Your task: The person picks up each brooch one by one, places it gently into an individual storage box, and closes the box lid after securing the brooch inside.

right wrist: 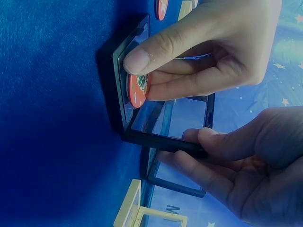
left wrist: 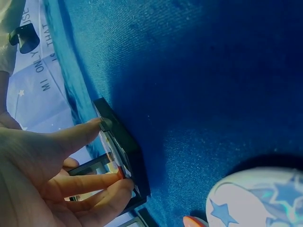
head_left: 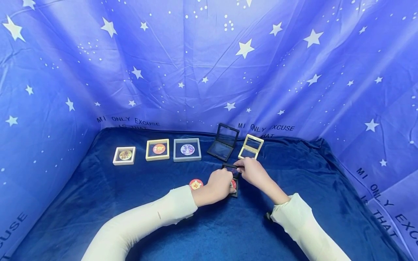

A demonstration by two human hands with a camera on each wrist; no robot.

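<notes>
Frame in hand: one black, square, hard-edged hinged frame with clear film panes [right wrist: 158,143], standing open over the cloth, right of centre, between both hands.
Disc in hand: one red, flat, round disc with a printed face [right wrist: 138,94], against the film of that frame.
Left hand [head_left: 214,186]: thumb and fingers curled, pinching the disc at the frame.
Right hand [head_left: 254,172]: thumb and fingers gripping the edge of the frame's raised half.
Loose disc: one red, round, gold-printed disc [head_left: 196,184], flat on the cloth beside the left cuff.
Closed frames: three, far left to centre; one cream square [head_left: 124,162], one pale yellow square [head_left: 158,158], one grey rectangle [head_left: 187,159], each showing one round disc behind its window.
Other open frames: two, far right of centre; one larger black hinged frame [head_left: 220,150], one pale yellow hinged frame [head_left: 250,149].
Count: six frames, five discs.
Cloth: dark blue, velvety, creased [head_left: 196,232].
Backdrop: blue-violet fabric, wrinkled, printed with white stars [head_left: 183,50].
</notes>
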